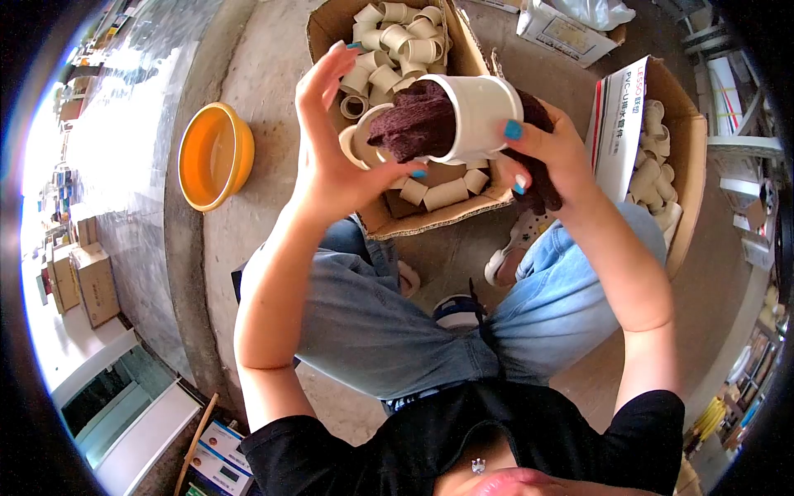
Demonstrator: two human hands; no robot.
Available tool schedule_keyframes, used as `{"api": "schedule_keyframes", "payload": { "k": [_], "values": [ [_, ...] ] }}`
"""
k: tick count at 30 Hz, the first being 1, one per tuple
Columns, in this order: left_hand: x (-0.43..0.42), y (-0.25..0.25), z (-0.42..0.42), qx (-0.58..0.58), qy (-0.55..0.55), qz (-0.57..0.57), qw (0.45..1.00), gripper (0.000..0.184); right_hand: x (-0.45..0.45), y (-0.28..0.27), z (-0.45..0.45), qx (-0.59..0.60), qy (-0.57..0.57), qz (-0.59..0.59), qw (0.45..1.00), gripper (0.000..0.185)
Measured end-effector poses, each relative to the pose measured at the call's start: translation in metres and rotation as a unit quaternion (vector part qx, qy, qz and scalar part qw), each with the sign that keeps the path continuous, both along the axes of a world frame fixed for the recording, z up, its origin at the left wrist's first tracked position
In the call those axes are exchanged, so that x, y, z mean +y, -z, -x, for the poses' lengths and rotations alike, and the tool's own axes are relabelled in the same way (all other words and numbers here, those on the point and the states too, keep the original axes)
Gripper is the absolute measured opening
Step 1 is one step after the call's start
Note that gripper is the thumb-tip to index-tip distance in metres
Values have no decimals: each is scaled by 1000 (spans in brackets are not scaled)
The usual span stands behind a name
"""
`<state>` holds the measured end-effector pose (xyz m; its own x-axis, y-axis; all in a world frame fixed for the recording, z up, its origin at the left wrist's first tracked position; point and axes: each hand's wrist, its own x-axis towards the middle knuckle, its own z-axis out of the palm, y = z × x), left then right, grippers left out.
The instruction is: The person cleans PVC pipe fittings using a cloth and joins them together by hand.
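Observation:
My right hand (pixel 550 153) grips a white PVC pipe fitting (pixel 478 116), its thumb on the outer wall. A dark maroon cloth (pixel 416 120) runs through the fitting and bunches out of its left end; more of it hangs below my right hand. Left of the fitting, my left hand (pixel 327 153) is open, thumb and fingers spread apart, the thumb tip close to the cloth. Behind these, a cardboard box (pixel 451 217) holds many cream pipe fittings (pixel 397 41). A wide cream ring shows partly behind my left hand; whether it touches the hand, I cannot tell.
An orange basin (pixel 217 157) stands on the floor to the left. To the right is another carton (pixel 612 124) with more fittings. A white box (pixel 571 33) with a plastic bag is farther back. Shelving (pixel 744 149) lines the right side.

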<state>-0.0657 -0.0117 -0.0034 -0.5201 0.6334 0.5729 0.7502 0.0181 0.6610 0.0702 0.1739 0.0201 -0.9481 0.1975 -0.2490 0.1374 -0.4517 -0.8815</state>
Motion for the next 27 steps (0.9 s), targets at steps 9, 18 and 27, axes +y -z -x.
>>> {"api": "schedule_keyframes", "payload": {
  "k": [9, 18, 27],
  "values": [
    [-8, 0, -13, -286, 238, 204, 906, 101, 13, 5, 2, 9, 34, 29, 999, 35],
    [4, 4, -31, -269, 151, 83, 948, 67, 26, 0, 5, 14, 64, -81, 995, 42],
    [3, -4, -29, -447, 173, 67, 875, 68, 48, 4, 14, 44, 159, -519, 838, 35]
  ]
}}
